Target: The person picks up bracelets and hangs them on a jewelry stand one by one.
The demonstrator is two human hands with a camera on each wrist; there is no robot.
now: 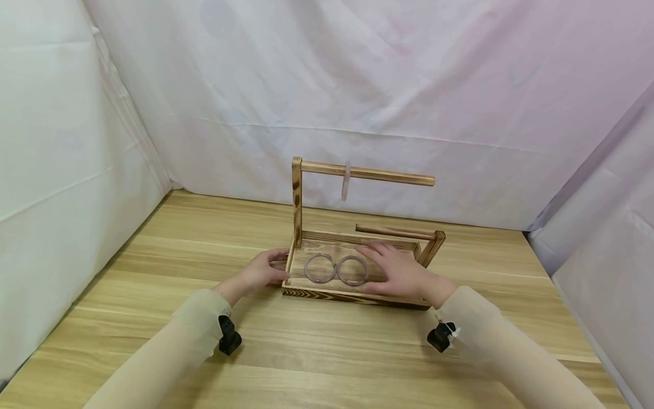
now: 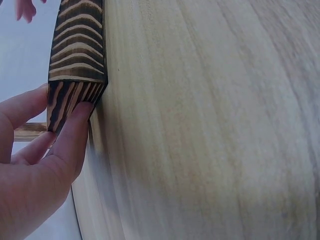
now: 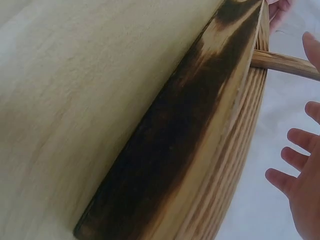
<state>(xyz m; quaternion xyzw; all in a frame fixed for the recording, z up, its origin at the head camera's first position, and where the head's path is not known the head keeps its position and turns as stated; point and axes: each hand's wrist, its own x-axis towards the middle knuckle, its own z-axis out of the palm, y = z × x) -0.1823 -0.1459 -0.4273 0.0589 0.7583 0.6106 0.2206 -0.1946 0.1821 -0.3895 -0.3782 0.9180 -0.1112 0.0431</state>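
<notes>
A wooden display rack [image 1: 357, 297] with a shallow tray base stands on the table. Two translucent, pale purplish bangles, a left bangle [image 1: 306, 271] and a right bangle [image 1: 352, 284], lie side by side in the tray. Another pale bangle [image 1: 345, 187] hangs on the upper bar. My left hand [image 1: 259, 271] grips the tray's left end; the left wrist view shows its thumb [image 2: 75, 125] against the striped end face. Over the tray's right half is my right hand [image 1: 401, 272], fingers spread, beside the right bangle. Its fingers [image 3: 300, 137] hold nothing in the right wrist view.
The upper bar [image 1: 393, 175] extends rightward from a tall left post [image 1: 297, 199]. A lower bar [image 1: 393, 231] extends leftward from the shorter right post [image 1: 431, 248]. Pale cloth [image 1: 357, 74] hangs behind the wood-grain table [image 1: 317, 352] and at both sides.
</notes>
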